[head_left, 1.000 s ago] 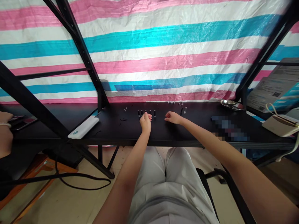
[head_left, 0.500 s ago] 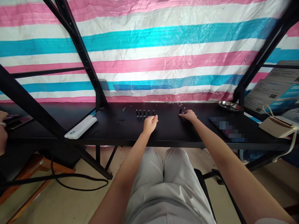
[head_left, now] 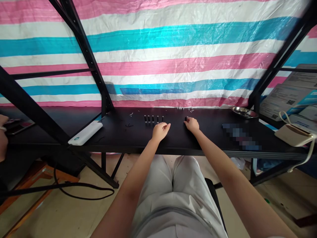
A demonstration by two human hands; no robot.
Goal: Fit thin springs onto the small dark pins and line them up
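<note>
Several small dark cylinders with pale bands [head_left: 149, 119] stand in a row on the black table. Just in front of the row's right end is my left hand [head_left: 160, 131], fingers curled together; whatever lies in them, if anything, is too small to make out. My right hand [head_left: 192, 125] is to the right of it, its fingertips closed on a small black cylinder [head_left: 186, 118] at the tabletop. Small white slivers [head_left: 180, 108] lie along the table's back edge, with thin black strands [head_left: 129, 125] left of the row.
A white power bank-like block [head_left: 85, 133] lies at the left by the black frame post [head_left: 86, 49]. On the right are a shiny metal dish [head_left: 244, 112], a blurred-out flat object [head_left: 240, 136] and a cream pouch [head_left: 293, 134]. Another person's hand [head_left: 3, 138] shows at the far left.
My right hand went right to the small cylinders there, then came back left with a black one at its fingertips. My left hand moved from the row slightly right and nearer me.
</note>
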